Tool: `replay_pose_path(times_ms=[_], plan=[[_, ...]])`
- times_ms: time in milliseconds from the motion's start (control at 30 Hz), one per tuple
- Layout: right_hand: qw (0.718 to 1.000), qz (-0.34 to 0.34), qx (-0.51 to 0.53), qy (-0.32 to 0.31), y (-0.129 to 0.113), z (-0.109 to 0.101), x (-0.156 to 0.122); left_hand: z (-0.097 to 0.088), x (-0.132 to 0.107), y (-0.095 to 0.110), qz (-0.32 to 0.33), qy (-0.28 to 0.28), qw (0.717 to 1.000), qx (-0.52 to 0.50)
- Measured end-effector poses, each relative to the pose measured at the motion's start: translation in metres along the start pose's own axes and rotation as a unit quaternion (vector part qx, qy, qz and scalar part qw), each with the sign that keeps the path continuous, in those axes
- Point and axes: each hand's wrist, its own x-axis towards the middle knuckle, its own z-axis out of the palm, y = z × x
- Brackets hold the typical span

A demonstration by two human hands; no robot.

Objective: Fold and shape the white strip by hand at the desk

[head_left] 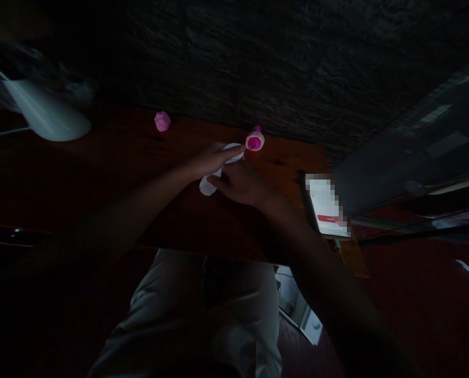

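In dim light both my hands meet over a brown wooden table (pixel 112 173). My left hand (pixel 208 160) lies closed on a white piece of soft material (pixel 208 186), its fingers reaching toward a pink-and-white rolled lump (pixel 254 140) just past the fingertips. My right hand (pixel 240 185) pinches the lower end of the same white piece. A second pink lump (pixel 162 121) sits alone farther back on the left, apart from both hands.
A white lamp shade (pixel 49 115) stands at the table's left end. A lit phone (pixel 326 206) lies near the right edge. A dark stone-patterned wall runs behind. A glass surface (pixel 415 152) extends right. My light trousers (pixel 202 310) show below the table edge.
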Motion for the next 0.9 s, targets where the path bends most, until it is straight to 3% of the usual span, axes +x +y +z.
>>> replay_pose_path(times_ms=[667,900], plan=[[0.997,-0.037,0.056,0.021,0.011,0.006,0.006,-0.001,0.003,-0.003,0.017,-0.007,1.000,-0.012],[0.990,-0.021,0.141,-0.009,0.016,0.004,0.009,0.000,0.001,-0.004,0.002,0.018,0.999,-0.047]])
